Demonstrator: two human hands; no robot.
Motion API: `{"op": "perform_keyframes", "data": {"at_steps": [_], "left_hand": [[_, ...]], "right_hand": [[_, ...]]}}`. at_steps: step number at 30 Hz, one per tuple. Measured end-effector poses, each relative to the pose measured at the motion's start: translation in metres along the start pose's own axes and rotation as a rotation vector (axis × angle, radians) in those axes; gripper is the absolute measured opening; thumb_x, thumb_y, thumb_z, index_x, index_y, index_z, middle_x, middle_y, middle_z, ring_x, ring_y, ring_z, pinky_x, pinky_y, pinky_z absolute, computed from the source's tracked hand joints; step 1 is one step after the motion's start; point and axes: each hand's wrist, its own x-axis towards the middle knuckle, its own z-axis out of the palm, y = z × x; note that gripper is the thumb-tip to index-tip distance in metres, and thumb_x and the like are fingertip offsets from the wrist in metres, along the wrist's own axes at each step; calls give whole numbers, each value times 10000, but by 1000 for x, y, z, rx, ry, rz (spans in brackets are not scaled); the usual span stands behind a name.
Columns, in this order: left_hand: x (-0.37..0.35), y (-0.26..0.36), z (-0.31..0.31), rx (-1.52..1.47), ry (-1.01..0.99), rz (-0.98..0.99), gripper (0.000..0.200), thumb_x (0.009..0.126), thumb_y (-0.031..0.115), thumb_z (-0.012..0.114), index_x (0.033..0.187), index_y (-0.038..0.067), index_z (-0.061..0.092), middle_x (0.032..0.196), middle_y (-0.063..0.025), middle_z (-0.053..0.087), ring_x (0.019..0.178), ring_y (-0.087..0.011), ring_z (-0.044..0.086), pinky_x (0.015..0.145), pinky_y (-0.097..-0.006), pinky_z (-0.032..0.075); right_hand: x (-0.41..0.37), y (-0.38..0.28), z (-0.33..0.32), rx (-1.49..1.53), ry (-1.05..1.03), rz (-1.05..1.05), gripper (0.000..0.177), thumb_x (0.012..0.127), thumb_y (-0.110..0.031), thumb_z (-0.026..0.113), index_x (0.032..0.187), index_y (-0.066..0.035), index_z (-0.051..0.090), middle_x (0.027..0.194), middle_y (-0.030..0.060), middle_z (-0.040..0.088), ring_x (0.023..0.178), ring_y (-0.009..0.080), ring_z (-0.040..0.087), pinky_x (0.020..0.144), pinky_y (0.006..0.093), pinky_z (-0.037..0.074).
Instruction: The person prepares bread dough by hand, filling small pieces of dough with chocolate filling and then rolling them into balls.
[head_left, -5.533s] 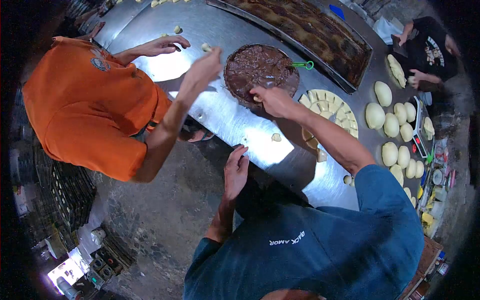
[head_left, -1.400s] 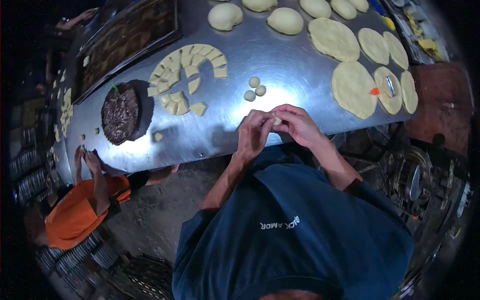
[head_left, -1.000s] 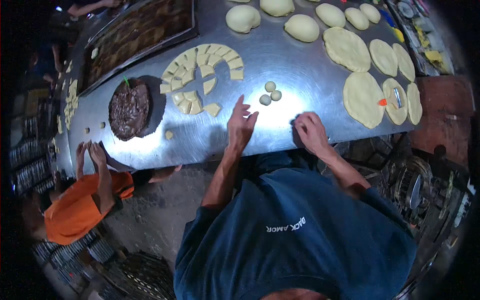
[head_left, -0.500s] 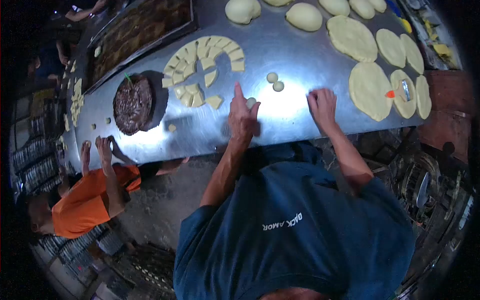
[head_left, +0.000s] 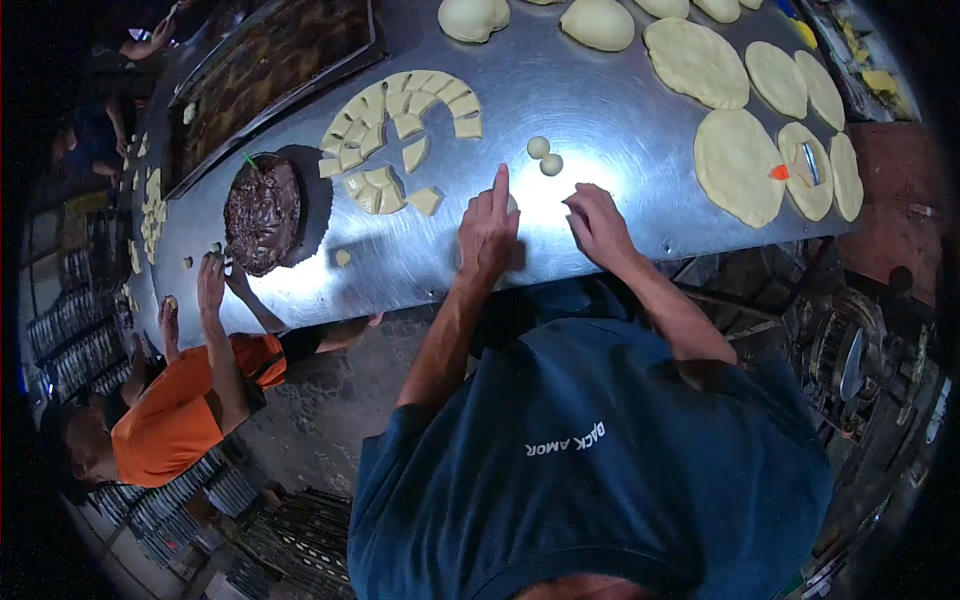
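My left hand (head_left: 488, 232) rests on the metal table with its index finger stretched out. A small dough ball (head_left: 513, 204) is held beside the thumb, mostly hidden by the hand. My right hand (head_left: 598, 225) hovers near the table's front edge, its fingers slightly bent and apart, with nothing visible in them. Two round dough balls (head_left: 545, 156) lie touching just beyond, between my hands. To the left, cut dough pieces (head_left: 410, 100) form a partial ring, with a few loose wedges (head_left: 385, 190) inside it.
Flattened dough rounds (head_left: 738, 168) lie at the right, one bearing an orange-handled tool (head_left: 808, 165). Dough lumps (head_left: 597, 24) sit at the back. On the left are a dark brown glossy filling (head_left: 262, 215), a large tray (head_left: 280, 75) and a co-worker in an orange shirt (head_left: 170, 430).
My right hand has moved left, closer to my left hand, and its fingers have loosened. The dough ball at my left hand is now more covered. The co-worker's hand has moved toward the brown filling.
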Motion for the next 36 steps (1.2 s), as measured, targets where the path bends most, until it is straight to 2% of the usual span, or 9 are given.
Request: {"op": "perform_keyframes", "data": {"at_steps": [4,6,12,14,18,21,26,29,36], "left_hand": [[1,0,-14,-103,78,79,797,723,56,724,1417,-17,339,1001,-175,609,895,-341,577,771,-427,490],[-2,-5,-17,-180,-67,9,795,735,26,720,1415,-51,315,1025,-205,623,941,-348,592,819,-417,485],[0,-21,-13,-247,-126,12,809,774,11,707,1453,4,268,1143,-175,607,971,-314,588,826,-386,498],[2,-27,-22,-520,-171,-247,772,770,21,699,1436,24,307,1167,-207,597,1050,-359,569,894,-391,468],[4,-38,-30,-393,-219,18,844,789,-3,699,1484,95,231,1299,-190,533,1114,-295,572,838,-373,529],[4,-40,-23,-436,-155,5,780,800,-12,682,1465,78,285,1288,-188,542,1081,-266,577,824,-358,525],[-7,-62,-6,-583,-163,-314,666,783,10,663,1393,22,396,1219,-223,559,1022,-333,597,869,-390,503],[5,-17,-31,-326,-187,100,685,757,-6,658,1388,6,391,1190,-217,560,1065,-369,543,912,-407,457],[9,1,-19,-229,-47,68,683,759,-11,606,1397,-39,363,971,-231,593,895,-364,559,789,-438,466]], "right_hand": [[-20,5,-30,-86,-127,-84,288,849,-38,620,1130,-21,561,1120,172,597,1090,338,571,895,402,486],[-1,-22,-35,40,-79,332,306,884,-87,614,1173,-14,543,1098,183,614,1017,324,623,848,380,513],[43,-48,35,36,-165,-25,366,860,-101,623,1206,-46,520,1050,167,633,931,351,631,789,420,511],[50,-47,38,-76,-239,-69,369,846,-94,619,1198,-45,521,1059,169,630,940,355,622,799,441,502],[43,-51,37,-94,-195,-131,357,851,-115,616,1192,-44,537,1031,160,631,947,331,613,814,431,488],[39,-56,12,238,-74,429,281,873,-125,602,1142,-45,590,1005,156,631,896,323,618,782,398,498],[-33,6,-48,-389,18,-18,125,796,-111,666,910,-62,653,956,117,605,880,317,583,767,407,474],[-16,46,-45,-492,146,45,152,796,-116,679,936,-69,639,1001,116,590,944,333,551,841,430,421],[-31,39,-13,-83,63,-100,130,836,-62,619,960,-65,661,897,124,602,907,299,562,799,413,425]]}}
